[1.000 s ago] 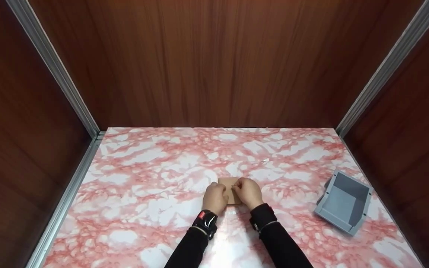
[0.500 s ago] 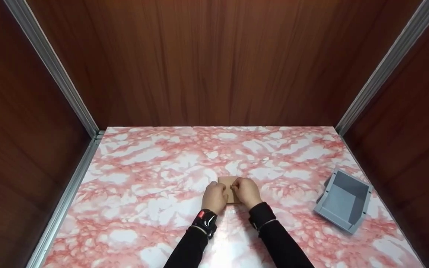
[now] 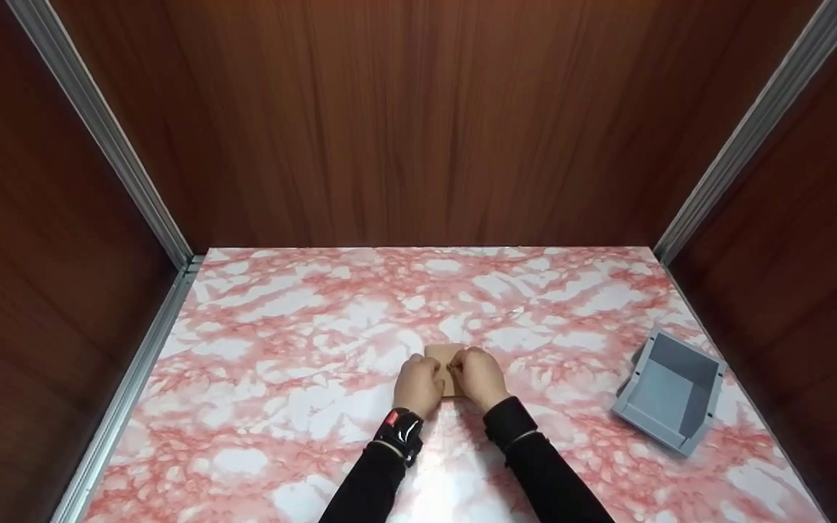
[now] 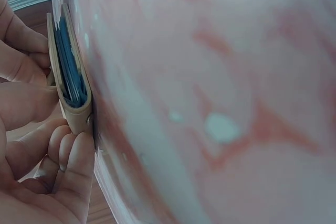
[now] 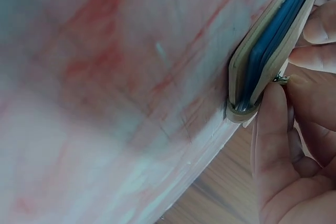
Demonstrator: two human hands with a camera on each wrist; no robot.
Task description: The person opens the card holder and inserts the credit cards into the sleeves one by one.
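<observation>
A tan card wallet point(image 3: 442, 351) lies on the table between the two hands. Blue inner sleeves point(image 5: 269, 39) show along its open side in both wrist views. My left hand point(image 3: 418, 385) holds the wallet at its left side, fingertips point(image 4: 79, 145) against the rounded edge. On the other side, my right hand point(image 3: 482, 378) pinches a small brass-coloured metal piece point(image 5: 281, 80) at the wallet's upper face between thumb and forefinger. The kind of metal piece I cannot tell. Both hands cover much of the wallet in the head view.
A grey plastic bin point(image 3: 669, 392) stands at the right side of the red-and-white marbled table point(image 3: 302, 319). Brown wood-grain panels point(image 3: 418, 123) enclose the table at the back and sides, with metal rails point(image 3: 102, 138) at the corners.
My right hand has shifted very slightly left over the wallet, still pinching. The left hand, the wallet and the bin have hardly moved.
</observation>
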